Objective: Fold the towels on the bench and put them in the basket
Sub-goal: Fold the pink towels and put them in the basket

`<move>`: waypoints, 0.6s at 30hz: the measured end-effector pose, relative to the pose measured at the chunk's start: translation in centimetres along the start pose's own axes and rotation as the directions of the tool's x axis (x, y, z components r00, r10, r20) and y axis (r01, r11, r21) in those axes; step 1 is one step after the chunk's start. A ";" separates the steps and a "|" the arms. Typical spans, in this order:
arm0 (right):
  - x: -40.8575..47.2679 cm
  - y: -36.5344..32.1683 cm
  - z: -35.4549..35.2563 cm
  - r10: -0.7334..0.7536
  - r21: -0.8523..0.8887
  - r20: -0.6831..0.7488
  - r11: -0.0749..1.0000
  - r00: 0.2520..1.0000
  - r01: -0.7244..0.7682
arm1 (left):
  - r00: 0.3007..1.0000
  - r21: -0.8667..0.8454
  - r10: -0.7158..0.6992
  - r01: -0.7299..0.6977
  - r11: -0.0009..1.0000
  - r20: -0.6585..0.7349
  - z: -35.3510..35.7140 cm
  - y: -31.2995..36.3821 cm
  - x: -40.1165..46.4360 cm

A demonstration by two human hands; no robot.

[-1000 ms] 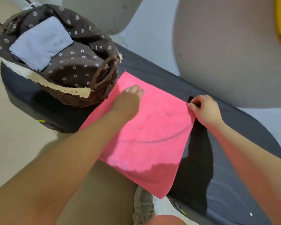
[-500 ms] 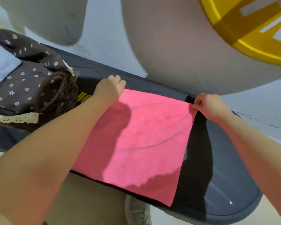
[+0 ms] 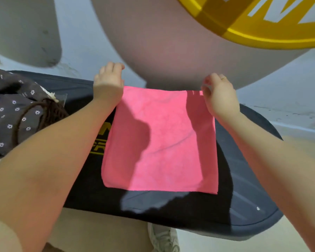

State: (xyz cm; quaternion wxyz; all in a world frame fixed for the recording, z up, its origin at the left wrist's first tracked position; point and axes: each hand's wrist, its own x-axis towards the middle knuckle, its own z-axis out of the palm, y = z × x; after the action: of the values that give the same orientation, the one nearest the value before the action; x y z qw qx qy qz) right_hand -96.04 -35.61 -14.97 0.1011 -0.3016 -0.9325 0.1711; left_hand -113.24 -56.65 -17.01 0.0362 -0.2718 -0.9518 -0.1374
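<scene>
- Squarely spread, a pink towel (image 3: 158, 140) lies flat on the dark bench (image 3: 244, 206), its far edge running along the bench's 12 o'clock side, its near edge short of the front lip.
- At the towel's 11 o'clock corner the left hand (image 3: 108, 84) rests knuckles-up with fingers curled down over the edge; it appears to grip the corner, though the cloth under the fingers is hidden.
- At 1 o'clock the right hand (image 3: 219, 96) pinches the other far corner between thumb and fingertips, the rest of the fingers loosely bent; a ring shows on one finger.
- Both hands sit on the far corners — a hold that, by the look of it, readies the far edge to be drawn toward the person for a first fold in half.
- Towel laid open like this gives straight edges to match up; a few soft creases cross its middle.
- At 9 o'clock the basket (image 3: 49, 113) stands on the same bench, lined with dark cloth with small white flowers, its woven handle nearest the towel — close enough that a folded piece needs only a short carry.
- A pale folded cloth shows at the basket's far left edge, mostly cut off by the frame.
- Yellow lettering on the bench peeks out beside the towel's left edge; a shoe (image 3: 164, 237) shows below at 6 o'clock.
- Judged from this, the fold has not yet begun.
</scene>
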 end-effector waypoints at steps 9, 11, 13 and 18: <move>-11.3 0.8 0.3 -0.046 -0.133 0.296 0.987 0.954 0.089 | 0.970 -0.034 -0.006 0.014 0.999 0.242 -2.6 -0.3 -12.5; -13.1 0.5 0.0 -0.008 -0.140 0.285 0.989 0.959 0.049 | 0.960 -0.038 -0.050 0.063 0.997 0.277 -3.5 -0.9 -14.7; -14.8 0.3 -0.3 0.034 -0.146 0.297 0.989 0.954 0.011 | 0.945 -0.014 -0.061 0.069 0.998 0.321 -4.1 -1.3 -16.9; -18.5 1.2 -1.0 0.027 -0.152 0.458 0.987 0.889 0.048 | 0.889 -0.088 -0.165 0.223 0.971 0.426 -4.2 -1.2 -20.4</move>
State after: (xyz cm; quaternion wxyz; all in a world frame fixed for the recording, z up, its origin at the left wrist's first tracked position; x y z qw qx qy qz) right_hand -80.40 -45.47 -16.11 -0.1452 -0.2545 -0.9423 0.1621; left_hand -96.62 -69.18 -16.18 -0.1995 -0.2001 -0.9485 -0.1433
